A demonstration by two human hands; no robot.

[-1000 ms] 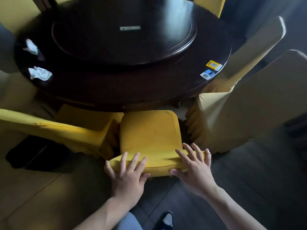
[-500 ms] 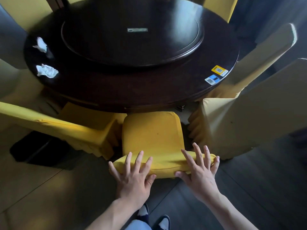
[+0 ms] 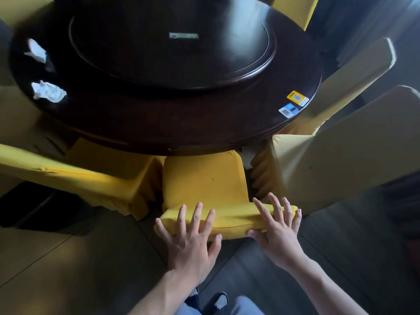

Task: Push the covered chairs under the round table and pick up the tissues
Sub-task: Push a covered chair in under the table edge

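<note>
- Left hand [image 3: 188, 235] and right hand [image 3: 276, 226], fingers spread flat, are pressing the yellow chair [image 3: 204, 185] at its backrest top; loose cover risks sliding under the palms.
- Seat front is sitting at the counter [image 3: 181, 123] near edge; neighbouring chairs are crowding, could snag.
- Tissues [image 3: 48, 92] are lying at the counter's far-left edge, uncollected.

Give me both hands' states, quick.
Left hand: open, fingers spread, pressing the chair back.
Right hand: open, fingers spread, pressing the same chair back.
</note>
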